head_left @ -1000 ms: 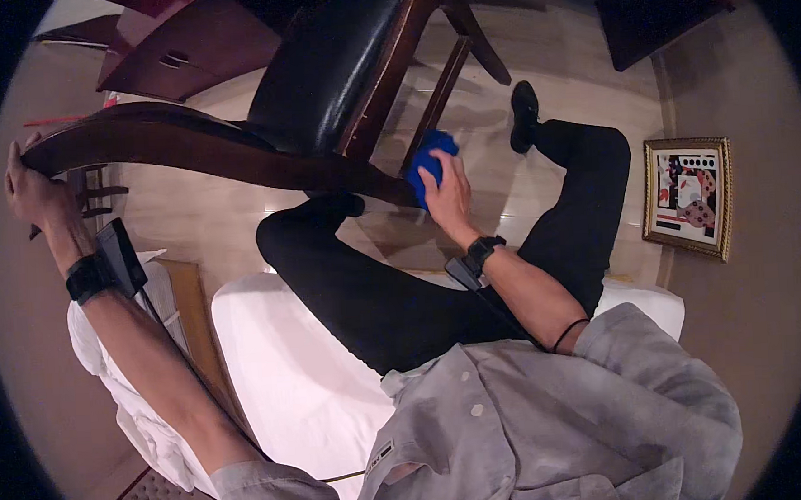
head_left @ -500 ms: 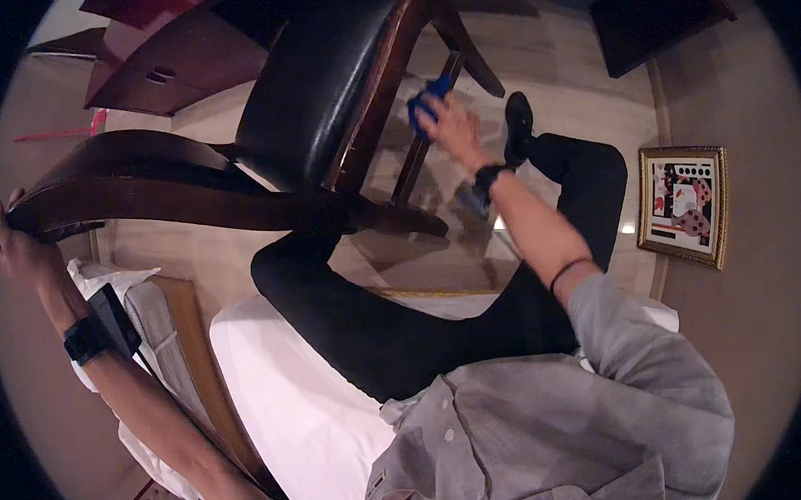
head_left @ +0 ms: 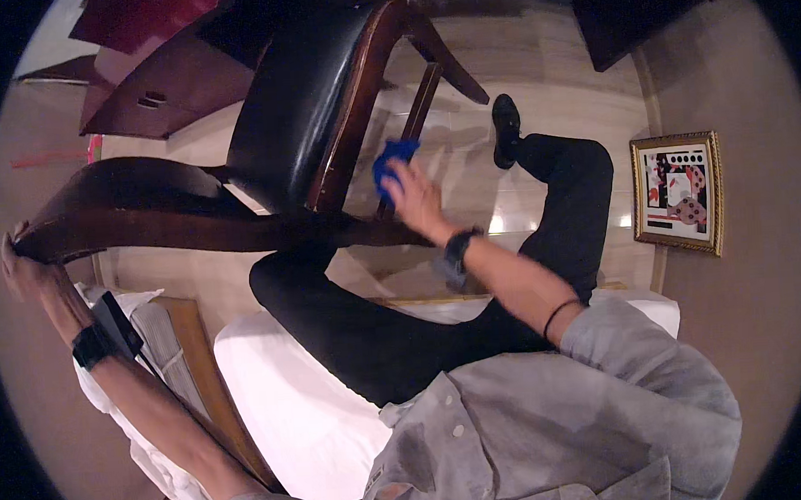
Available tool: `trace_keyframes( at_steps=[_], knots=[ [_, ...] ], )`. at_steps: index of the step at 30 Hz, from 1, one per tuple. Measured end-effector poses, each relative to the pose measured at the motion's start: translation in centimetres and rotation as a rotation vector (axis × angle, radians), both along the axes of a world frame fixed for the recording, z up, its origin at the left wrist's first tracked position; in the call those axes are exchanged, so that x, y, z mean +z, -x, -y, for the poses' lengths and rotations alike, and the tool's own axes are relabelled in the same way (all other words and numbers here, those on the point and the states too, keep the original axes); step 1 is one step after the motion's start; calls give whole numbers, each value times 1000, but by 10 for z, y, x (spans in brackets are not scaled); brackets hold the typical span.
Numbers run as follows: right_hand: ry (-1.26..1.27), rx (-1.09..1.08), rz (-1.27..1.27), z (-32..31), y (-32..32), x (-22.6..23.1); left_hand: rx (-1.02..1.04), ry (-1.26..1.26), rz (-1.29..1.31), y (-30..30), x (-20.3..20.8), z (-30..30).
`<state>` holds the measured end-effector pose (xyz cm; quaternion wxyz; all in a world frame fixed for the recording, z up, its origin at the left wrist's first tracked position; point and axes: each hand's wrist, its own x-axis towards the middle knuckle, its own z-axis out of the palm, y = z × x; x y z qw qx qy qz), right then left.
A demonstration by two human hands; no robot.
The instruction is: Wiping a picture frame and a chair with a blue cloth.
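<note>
A dark wooden chair [head_left: 294,111] with a black padded seat is tipped toward me, its backrest [head_left: 135,205] reaching out to the left. My left hand [head_left: 30,269] grips the far left end of the backrest; part of its fingers is hidden behind the wood. In my right hand [head_left: 416,199] is a bunched blue cloth [head_left: 394,164], pressed against the lower end of the wooden bar [head_left: 422,99] between the chair's legs. My left knee is under the chair's near leg, where the backrest joins the seat.
I sit on a white-covered bed edge [head_left: 262,375]. Reddish-brown cabinets [head_left: 170,94] stand at the back left, and another dark wooden piece [head_left: 628,21] at the back right. A gold-framed picture [head_left: 678,195] is by the right wall. White bedding [head_left: 143,435] lies beside my left forearm.
My right hand has slid the blue cloth down the bar, nearer to me and leftward. My left hand still holds the backrest, and the chair has shifted slightly in view.
</note>
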<state>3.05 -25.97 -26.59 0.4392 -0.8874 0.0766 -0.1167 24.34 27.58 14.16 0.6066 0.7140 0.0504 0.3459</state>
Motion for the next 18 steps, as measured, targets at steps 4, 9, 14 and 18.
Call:
trace_keyframes(
  at_steps=[4,9,14,18],
  knots=[
    [-106,34,-95,-43,53,18,213,-78,131,35,18,32],
    [-120,-114,-28,-39,18,5,124,-77,124,42,16,41],
    [-244,-559,-76,-13,-66,12,152,-190,134,62,14,76],
    [-248,-560,-85,48,-131,11,187,-130,130,67,14,97]
  ],
)
